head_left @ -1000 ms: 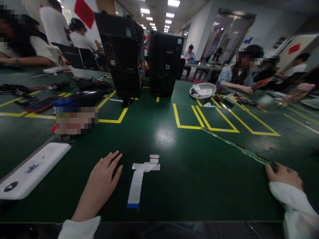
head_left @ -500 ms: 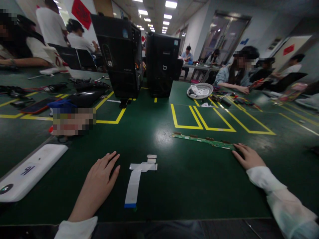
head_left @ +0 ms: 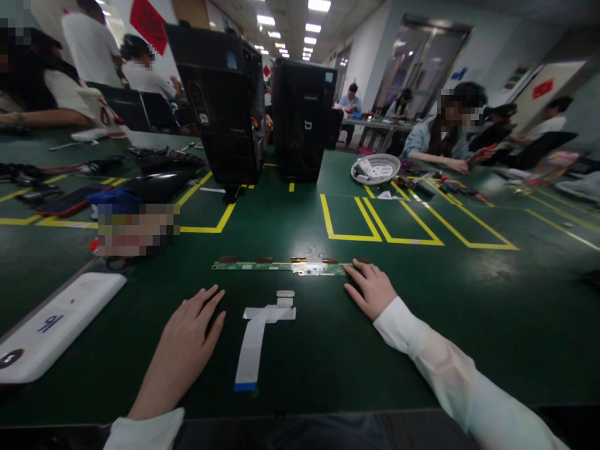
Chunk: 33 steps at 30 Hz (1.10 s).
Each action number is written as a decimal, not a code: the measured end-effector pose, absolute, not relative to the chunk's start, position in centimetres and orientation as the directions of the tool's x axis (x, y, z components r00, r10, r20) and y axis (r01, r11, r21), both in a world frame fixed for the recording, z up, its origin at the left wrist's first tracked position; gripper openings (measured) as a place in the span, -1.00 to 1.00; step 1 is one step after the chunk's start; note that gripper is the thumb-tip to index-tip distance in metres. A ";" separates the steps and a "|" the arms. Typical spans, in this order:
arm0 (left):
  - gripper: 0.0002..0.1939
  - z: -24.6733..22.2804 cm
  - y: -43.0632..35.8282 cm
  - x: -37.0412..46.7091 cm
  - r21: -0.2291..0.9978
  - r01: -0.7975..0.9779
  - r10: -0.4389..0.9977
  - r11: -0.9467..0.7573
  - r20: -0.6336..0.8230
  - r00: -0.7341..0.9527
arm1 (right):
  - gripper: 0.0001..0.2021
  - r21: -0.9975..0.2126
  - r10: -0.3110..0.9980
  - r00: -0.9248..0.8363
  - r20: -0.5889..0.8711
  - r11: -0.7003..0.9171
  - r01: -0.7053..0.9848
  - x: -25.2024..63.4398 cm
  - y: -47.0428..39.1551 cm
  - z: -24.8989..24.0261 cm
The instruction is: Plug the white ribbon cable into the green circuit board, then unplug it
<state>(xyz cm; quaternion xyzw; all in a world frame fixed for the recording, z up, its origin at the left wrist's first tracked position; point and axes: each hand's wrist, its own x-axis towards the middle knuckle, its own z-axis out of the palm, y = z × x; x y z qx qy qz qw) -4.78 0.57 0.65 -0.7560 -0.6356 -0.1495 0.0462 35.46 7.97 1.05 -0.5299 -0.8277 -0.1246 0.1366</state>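
Observation:
A long, narrow green circuit board [head_left: 276, 267] lies crosswise on the dark green table, with several brown tabs along its far edge. At its right end, my right hand [head_left: 372, 289] rests with its fingertips on the board, fingers spread and thumb apart on the near side. My left hand [head_left: 190, 340] lies flat on the table, open, its fingers stretched out and nothing in it. Between the hands, nearer to the left one, is a flat white ribbon cable [head_left: 252, 350] with a blue end, a bend across its top and a connector.
A white device [head_left: 65, 322] lies at the left. Two black computer towers [head_left: 300, 125] stand at the back. Behind the yellow tape outlines [head_left: 354, 237] sits a white basket [head_left: 375, 169] with parts in it. Cables and tools lie at back left; a person [head_left: 445, 131] sits at the right.
My right hand has moved left across the table, and the circuit board has shifted left with it and turned nearly level. My left hand and the ribbon cable have stayed put.

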 end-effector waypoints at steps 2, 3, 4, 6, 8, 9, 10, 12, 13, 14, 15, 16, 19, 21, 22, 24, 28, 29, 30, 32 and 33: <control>-0.41 0.8 0.5 -4.7 0.119 0.975 0.945 -0.189 0.290 0.148 | -0.54 0.048 0.840 -0.418 0.347 0.429 0.902 33.2 7.8 1.3; -0.41 0.8 0.5 -4.7 0.116 0.975 0.944 -0.189 0.294 0.148 | -0.54 0.041 0.842 -0.420 0.339 0.433 0.900 32.2 7.8 1.4; -0.41 0.8 0.4 -4.6 0.114 0.975 0.943 -0.189 0.297 0.148 | -0.55 0.036 0.846 -0.419 0.330 0.433 0.901 31.2 7.8 1.5; -0.41 0.9 0.4 -4.6 0.114 0.975 0.942 -0.190 0.300 0.149 | -0.55 0.041 0.856 -0.410 0.315 0.419 0.907 29.6 7.9 1.8; -0.41 0.9 0.4 -4.6 0.116 0.974 0.941 -0.195 0.301 0.152 | -0.55 0.064 0.862 -0.399 0.312 0.400 0.914 28.5 8.0 2.1; -0.41 0.9 0.4 -4.6 0.116 0.974 0.942 -0.195 0.299 0.153 | -0.55 0.075 0.866 -0.394 0.308 0.391 0.917 28.1 8.0 2.3; -0.41 0.9 0.4 -4.6 0.113 0.974 0.942 -0.195 0.297 0.154 | -0.55 0.084 0.870 -0.391 0.300 0.384 0.919 27.9 8.0 2.4; -0.41 1.0 0.4 -4.6 0.104 0.976 0.944 -0.193 0.290 0.156 | -0.53 0.092 0.882 -0.384 0.274 0.373 0.923 27.6 7.8 2.7; -0.41 1.0 0.4 -4.6 0.101 0.976 0.945 -0.192 0.287 0.156 | -0.52 0.090 0.887 -0.379 0.263 0.368 0.925 27.5 7.8 2.9; -0.42 1.0 0.4 -4.6 0.099 0.976 0.945 -0.192 0.286 0.157 | -0.51 0.086 0.889 -0.376 0.261 0.367 0.926 27.5 7.8 3.0; -0.42 1.0 0.4 -4.6 0.099 0.976 0.945 -0.194 0.286 0.159 | -0.51 0.079 0.885 -0.378 0.271 0.371 0.925 27.6 7.8 3.0; -0.42 1.0 0.4 -4.6 0.100 0.975 0.944 -0.196 0.287 0.161 | -0.51 0.071 0.874 -0.389 0.289 0.386 0.920 27.7 7.9 3.0; -0.42 1.0 0.3 -4.6 0.107 0.974 0.944 -0.198 0.290 0.160 | -0.57 0.035 0.793 -0.503 0.344 0.525 0.850 28.2 8.4 2.6; -0.42 0.9 0.3 -4.7 0.116 0.973 0.943 -0.199 0.294 0.158 | -0.62 -0.017 0.724 -0.582 0.371 0.632 0.775 28.6 8.8 2.1; -0.42 0.9 0.4 -4.7 0.121 0.972 0.942 -0.200 0.297 0.157 | -0.63 -0.048 0.697 -0.606 0.383 0.670 0.741 28.9 8.9 1.8; -0.42 0.8 0.4 -4.7 0.131 0.971 0.941 -0.202 0.300 0.156 | -0.63 -0.103 0.672 -0.620 0.406 0.707 0.699 29.2 9.1 1.4; -0.43 1.0 0.3 -4.4 0.178 0.965 0.955 -0.192 0.260 0.142 | -0.61 -0.141 0.679 -0.604 0.417 0.705 0.695 29.5 9.0 1.0; -0.43 1.3 0.2 -4.1 0.201 0.960 0.959 -0.196 0.242 0.146 | -0.60 -0.141 0.687 -0.597 0.414 0.696 0.704 29.6 8.9 1.0; -0.44 1.7 0.2 -3.7 0.228 0.950 0.961 -0.212 0.223 0.161 | -0.60 -0.139 0.695 -0.593 0.408 0.689 0.711 29.7 8.9 1.0; -0.47 2.7 0.2 -2.5 0.289 0.921 0.958 -0.262 0.195 0.212 | -0.59 -0.133 0.704 -0.596 0.386 0.682 0.719 29.9 9.0 0.9; -0.49 3.4 0.3 -1.8 0.307 0.901 0.948 -0.305 0.186 0.258 | -0.58 -0.129 0.704 -0.604 0.374 0.684 0.718 30.0 9.0 0.8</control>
